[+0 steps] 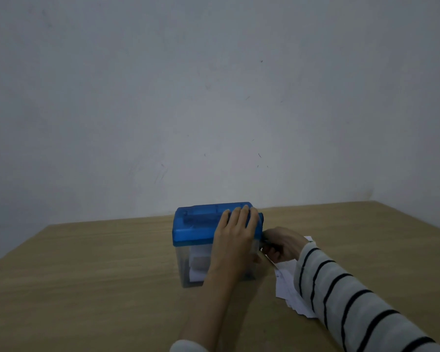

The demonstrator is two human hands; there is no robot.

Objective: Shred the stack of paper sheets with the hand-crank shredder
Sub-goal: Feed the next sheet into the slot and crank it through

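Shredder (215,232), hand-crank type, blue lid over clear bin holding white scraps, stands mid-table (99,275); likely light plastic and prone to sliding, best steadied from the top. Left hand (235,232) presses flat on the lid, fingers straight; right hand (283,246), at 3 o'clock of it, grips the crank (261,226). Paper sheets (288,288), thin and floppy, lie at 4 o'clock, partly under the striped sleeve (353,301).
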